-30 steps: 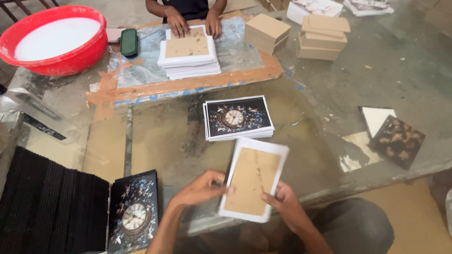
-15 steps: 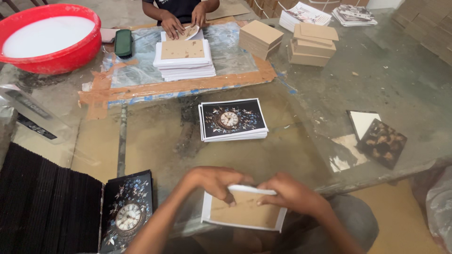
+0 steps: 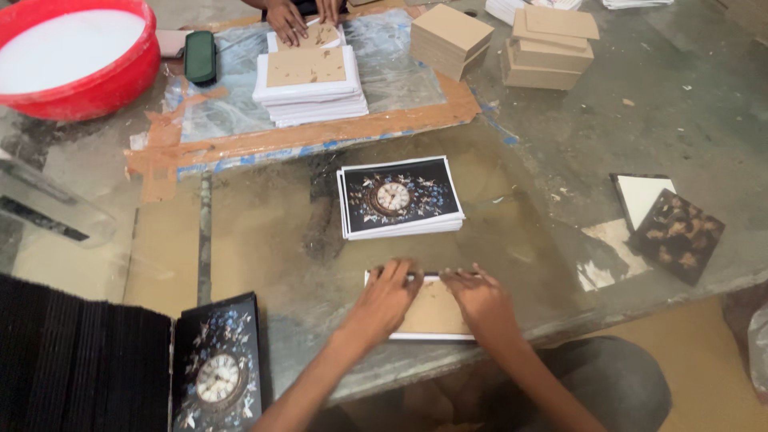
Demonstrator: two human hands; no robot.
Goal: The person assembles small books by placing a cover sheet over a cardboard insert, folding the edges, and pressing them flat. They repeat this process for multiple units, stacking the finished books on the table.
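Left hand: the left hand [image 3: 386,300] lies palm down on a brown board with a white border [image 3: 432,314], fingers stretched out and loosely spread, fingertips reaching the board's far edge; it presses rather than grips.
Right hand: the right hand [image 3: 481,300] rests flat on the same board just beside the left, fingers extended toward the far edge, nothing clasped inside it.
Board: it lies flat on the worn glass-topped table [image 3: 544,160] at the near edge, directly in front of the person, mostly covered by both hands (only the middle strip and the near white edge show).
Beyond the board: a small stack of prints showing an ornate clock on a dark ground [image 3: 398,196] sits near the table's middle, apart from the hands.
Near left: another clock picture [image 3: 218,366] leans beside a row of black panels [image 3: 80,360].
Far side: a co-worker's hands [image 3: 304,14] rest on a pile of white-bordered boards [image 3: 310,84]; a red basin [image 3: 76,52] stands to the left, stacks of plain brown boards [image 3: 512,40] to the right.
Right edge: a dark mottled tile [image 3: 678,236] overlaps a white card [image 3: 644,196].
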